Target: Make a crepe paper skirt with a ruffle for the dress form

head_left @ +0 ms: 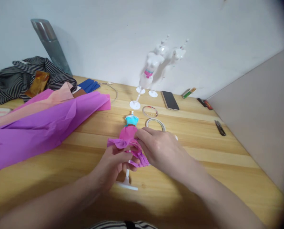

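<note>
A small dress-form mannequin (127, 179) on a white stand is before me, with a light blue top (131, 120) and a brown waistband. It wears a pink skirt (127, 133) with a purple ruffle (119, 143) round its hem. My left hand (119, 159) curls under the skirt beside the white pole, thumb and fingers closed on the ruffled hem. From the right, my right hand (157, 146) pinches the skirt's side edge; its fingertips are partly hidden.
Purple sheets (49, 124) and striped cloth (58, 70) lie at left, near a tall bottle (49, 41). Behind stand white mannequins (152, 62). Tape rings (164, 125), a phone (170, 100) and a cutter (220, 128) lie to the right.
</note>
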`<state>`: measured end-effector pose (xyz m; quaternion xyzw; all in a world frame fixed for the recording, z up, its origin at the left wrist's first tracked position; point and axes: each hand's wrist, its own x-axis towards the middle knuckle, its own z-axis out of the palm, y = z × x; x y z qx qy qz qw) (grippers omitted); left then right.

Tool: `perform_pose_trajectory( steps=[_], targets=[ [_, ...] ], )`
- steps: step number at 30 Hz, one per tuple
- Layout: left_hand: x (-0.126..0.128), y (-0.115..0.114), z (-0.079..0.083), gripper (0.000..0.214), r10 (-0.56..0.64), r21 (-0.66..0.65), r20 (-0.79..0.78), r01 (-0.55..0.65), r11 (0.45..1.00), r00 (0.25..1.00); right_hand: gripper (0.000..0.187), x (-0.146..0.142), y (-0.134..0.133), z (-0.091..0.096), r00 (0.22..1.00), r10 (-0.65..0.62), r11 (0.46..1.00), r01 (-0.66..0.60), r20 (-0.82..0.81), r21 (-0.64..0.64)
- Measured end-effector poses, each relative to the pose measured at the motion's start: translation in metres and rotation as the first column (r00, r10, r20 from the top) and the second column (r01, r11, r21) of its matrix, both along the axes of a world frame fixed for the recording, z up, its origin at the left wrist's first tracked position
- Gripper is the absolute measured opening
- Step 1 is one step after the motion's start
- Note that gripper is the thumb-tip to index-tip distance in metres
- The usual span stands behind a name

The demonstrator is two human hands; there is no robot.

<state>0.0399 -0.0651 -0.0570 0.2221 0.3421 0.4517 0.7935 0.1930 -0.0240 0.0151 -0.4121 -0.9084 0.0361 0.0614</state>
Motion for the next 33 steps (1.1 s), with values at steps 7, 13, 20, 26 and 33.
perform_pose_trajectory(
  steps=[7, 13, 20, 26, 33],
  targets=[
    [0.007, 0.004, 0.002, 0.022, 0.126, -0.067, -0.1, -0.133, 0.989, 0.987, 0.01, -0.006, 0.018, 0.015, 0.977, 0.19, 0.978, -0.18, 0.092, -0.109],
    [0.011, 0.007, 0.003, 0.032, 0.155, -0.101, -0.139, -0.17, 0.98, 0.978, 0.01, -0.018, 0.036, 0.019, 0.923, 0.342, 0.939, -0.326, 0.178, -0.111],
    [0.016, 0.011, 0.002, 0.028, 0.193, -0.123, -0.218, -0.223, 0.967, 0.957, 0.008, -0.031, 0.048, 0.021, 0.922, 0.329, 0.944, -0.316, 0.204, -0.091],
    [0.019, 0.014, 0.003, 0.024, 0.168, -0.095, -0.246, -0.197, 0.976, 0.955, 0.006, -0.031, 0.053, 0.02, 0.922, 0.323, 0.946, -0.305, 0.215, -0.114],
    [0.016, 0.013, 0.006, 0.026, 0.194, -0.123, -0.203, -0.221, 0.967, 0.96, 0.011, -0.029, 0.057, 0.02, 0.926, 0.321, 0.944, -0.297, 0.198, -0.143]
  ],
)
